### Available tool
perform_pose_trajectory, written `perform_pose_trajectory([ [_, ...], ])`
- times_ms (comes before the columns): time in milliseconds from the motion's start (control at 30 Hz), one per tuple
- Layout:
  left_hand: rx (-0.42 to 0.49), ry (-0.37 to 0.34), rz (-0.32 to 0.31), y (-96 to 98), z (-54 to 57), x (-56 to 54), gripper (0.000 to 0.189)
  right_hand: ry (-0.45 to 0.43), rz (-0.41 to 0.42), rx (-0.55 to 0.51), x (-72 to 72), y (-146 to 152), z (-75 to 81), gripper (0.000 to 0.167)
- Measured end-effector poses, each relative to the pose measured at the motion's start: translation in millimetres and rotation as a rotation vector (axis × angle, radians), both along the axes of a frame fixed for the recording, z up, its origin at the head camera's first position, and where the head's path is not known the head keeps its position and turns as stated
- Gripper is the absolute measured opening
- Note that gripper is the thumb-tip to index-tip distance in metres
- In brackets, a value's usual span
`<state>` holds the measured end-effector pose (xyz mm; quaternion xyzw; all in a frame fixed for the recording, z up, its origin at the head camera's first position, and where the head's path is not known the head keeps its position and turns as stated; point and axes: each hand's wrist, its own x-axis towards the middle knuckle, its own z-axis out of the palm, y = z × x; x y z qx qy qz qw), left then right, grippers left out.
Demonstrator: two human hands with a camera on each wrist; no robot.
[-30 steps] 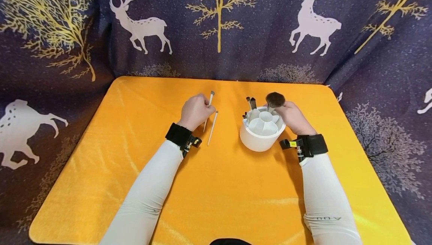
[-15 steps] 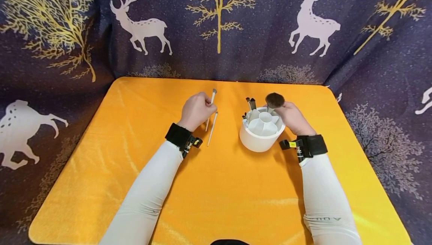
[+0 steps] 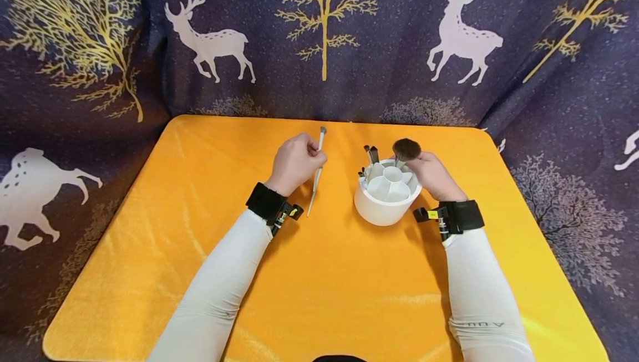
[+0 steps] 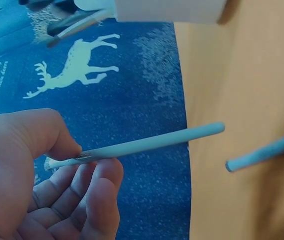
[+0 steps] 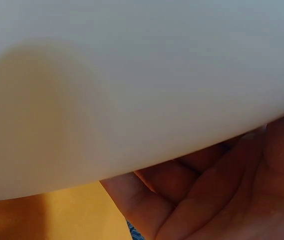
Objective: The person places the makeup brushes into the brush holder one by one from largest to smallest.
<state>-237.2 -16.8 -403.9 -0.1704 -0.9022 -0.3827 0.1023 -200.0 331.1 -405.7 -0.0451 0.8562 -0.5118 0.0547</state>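
In the head view my left hand (image 3: 294, 163) pinches a white makeup brush (image 3: 321, 141) near its middle, its dark bristle tip pointing up. The left wrist view shows the brush handle (image 4: 156, 141) between thumb and fingertips, bristles mostly hidden. A second brush (image 3: 310, 204) lies on the table just below that hand, partly overlapped by the held one. My right hand (image 3: 433, 176) grips the far right side of a white round brush holder (image 3: 381, 210), fingers partly hidden behind it. In the right wrist view the holder's wall (image 5: 142, 95) covers the fingertips.
The holder has several compartments. A large fluffy brush (image 3: 406, 149) stands at its right rear, and several smaller brushes (image 3: 373, 154) at its left. An orange cloth (image 3: 319, 295) covers the table. Dark curtains (image 3: 379, 62) with deer and trees hang behind.
My left hand has moved slightly right with the brush, which now stands over the second brush and is raised a little. The right hand and holder have stayed in place.
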Motion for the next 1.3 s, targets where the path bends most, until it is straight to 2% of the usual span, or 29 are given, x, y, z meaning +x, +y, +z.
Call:
perform_pose_trajectory([
  [533, 0.076, 0.085, -0.061, 11.5, 19.0, 7.3, 0.008, -0.002, 0.011, -0.011, 0.1, 0.7, -0.7, 0.051],
  [767, 0.089, 0.116, -0.086, 14.8, 24.3, 6.3, 0.010, -0.001, 0.007, 0.002, 0.6, 0.9, 0.6, 0.050],
  [1300, 0.125, 0.138, -0.156, 28.2, 40.0, 7.8, 0.011, 0.003, 0.017, -0.022, -0.5, 1.1, -0.4, 0.049],
])
